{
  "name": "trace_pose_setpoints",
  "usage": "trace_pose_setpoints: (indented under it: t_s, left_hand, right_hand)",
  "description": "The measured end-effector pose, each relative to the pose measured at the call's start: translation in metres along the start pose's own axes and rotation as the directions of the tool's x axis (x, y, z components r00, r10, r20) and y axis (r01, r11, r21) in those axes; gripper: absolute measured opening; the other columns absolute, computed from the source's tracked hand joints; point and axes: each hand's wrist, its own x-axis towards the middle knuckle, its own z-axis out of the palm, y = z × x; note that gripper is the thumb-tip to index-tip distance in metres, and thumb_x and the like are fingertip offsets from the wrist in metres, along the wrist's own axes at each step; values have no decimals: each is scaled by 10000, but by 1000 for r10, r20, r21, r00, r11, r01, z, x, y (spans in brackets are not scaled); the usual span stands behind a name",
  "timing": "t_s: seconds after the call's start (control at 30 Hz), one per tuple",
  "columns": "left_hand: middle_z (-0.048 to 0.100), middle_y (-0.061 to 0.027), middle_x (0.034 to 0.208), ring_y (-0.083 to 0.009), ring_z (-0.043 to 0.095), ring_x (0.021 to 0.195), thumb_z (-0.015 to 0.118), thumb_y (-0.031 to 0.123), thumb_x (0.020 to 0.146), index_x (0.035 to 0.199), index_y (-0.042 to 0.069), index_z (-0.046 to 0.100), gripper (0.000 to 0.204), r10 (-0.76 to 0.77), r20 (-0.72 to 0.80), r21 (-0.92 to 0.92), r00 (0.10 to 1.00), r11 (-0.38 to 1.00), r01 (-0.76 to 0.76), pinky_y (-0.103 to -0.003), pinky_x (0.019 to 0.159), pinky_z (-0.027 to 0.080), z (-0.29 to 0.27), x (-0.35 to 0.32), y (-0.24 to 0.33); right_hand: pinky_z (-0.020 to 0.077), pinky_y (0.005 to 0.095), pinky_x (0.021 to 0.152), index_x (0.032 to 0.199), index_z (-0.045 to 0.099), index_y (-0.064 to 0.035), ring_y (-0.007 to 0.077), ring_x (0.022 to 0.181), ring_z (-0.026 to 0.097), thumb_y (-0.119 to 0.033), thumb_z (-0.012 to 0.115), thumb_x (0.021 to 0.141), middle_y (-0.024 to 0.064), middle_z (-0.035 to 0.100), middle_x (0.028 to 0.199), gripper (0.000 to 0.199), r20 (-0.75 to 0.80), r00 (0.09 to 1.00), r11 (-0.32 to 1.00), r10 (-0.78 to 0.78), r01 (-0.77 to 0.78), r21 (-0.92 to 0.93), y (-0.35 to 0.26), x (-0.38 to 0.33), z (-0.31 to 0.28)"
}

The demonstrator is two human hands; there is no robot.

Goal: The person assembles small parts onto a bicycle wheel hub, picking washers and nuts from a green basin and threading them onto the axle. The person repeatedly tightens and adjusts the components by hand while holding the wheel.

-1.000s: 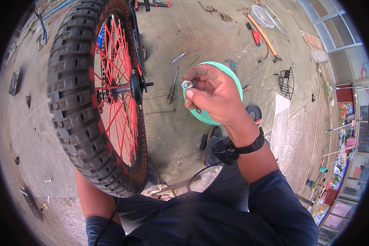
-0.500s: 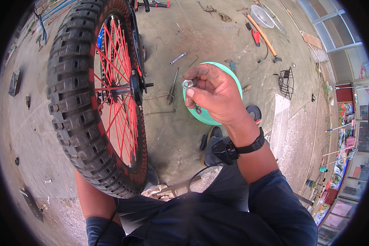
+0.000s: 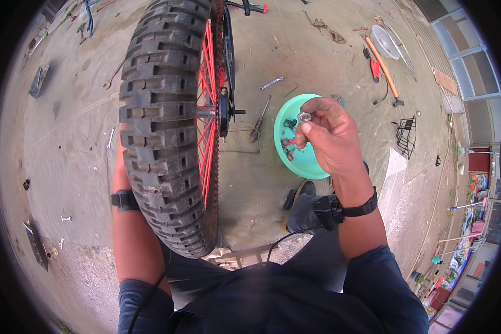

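My right hand (image 3: 338, 136) is raised over a mint-green basin (image 3: 306, 167), with a small metal nut (image 3: 304, 117) pinched between thumb and forefinger. To its left stands a bicycle wheel with a knobby black tire (image 3: 160, 117) and red spokes (image 3: 206, 83). A bare axle end (image 3: 239, 112) sticks out on the wheel's right side, facing my right hand but apart from it. My left forearm (image 3: 131, 234) reaches up along the wheel's left side. The tire hides my left hand, so its fingers do not show. Red-handled scissors (image 3: 288, 146) and small dark parts lie in the basin.
On the ground between wheel and basin lie a wrench (image 3: 271, 83) and a screwdriver (image 3: 257, 129). Farther right are an orange-shafted tool (image 3: 382, 64), a pale bowl (image 3: 384, 42) and a black wire basket (image 3: 406, 138). Another wrench (image 3: 111, 138) lies left of the wheel.
The whole view has shifted, with wheel, basin and ground tools farther right in the picture. The wheel appears more edge-on. More of my left forearm shows. The nut stays pinched in my right hand.
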Motion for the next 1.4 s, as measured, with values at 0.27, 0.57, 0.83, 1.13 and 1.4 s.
trace_pose_setpoints:
  t_s: [0.27,0.57,0.83,1.13,1.4]
  left_hand:
    - [685,-55,896,-129,598,752,697,75,853,1156,-40,659,327,-106,62,-80,992,991,110,-290,710,504,1,32,-40]
    - [727,-123,974,-170,654,857,691,90,849,1144,-11,689,312,-52,75,197,996,980,36,-318,803,519,-5,34,-38]
    - [720,-86,997,-141,654,874,655,63,883,1215,11,668,337,-94,125,113,988,990,80,-302,785,529,-7,36,-43]
    - [680,-62,1034,-148,643,914,645,67,923,1198,-15,630,287,-120,143,-84,982,988,133,-300,784,522,-9,37,-48]
    - [677,-32,976,-122,623,881,643,117,942,1211,7,656,291,-141,171,-101,975,982,160,-283,774,504,-11,37,-47]
  right_hand:
    - [516,291,634,1140,608,-34,151,718,617,41,609,889,38,606,938,263,-106,994,1000,0,2,22,12,0,-7]
    - [526,315,656,1129,601,-19,157,703,605,62,592,896,43,591,893,247,-137,990,999,29,-23,46,17,6,-5]
    - [527,293,634,1129,604,-22,157,711,606,64,593,898,45,589,892,247,-132,991,999,20,-14,44,17,10,-2]
    - [528,291,639,1136,604,-30,158,714,613,65,590,902,44,600,894,253,-116,993,997,35,-27,67,19,10,-4]
    - [529,296,651,1139,596,-29,160,715,616,55,591,907,47,602,899,247,-129,991,997,39,-29,78,20,9,-3]
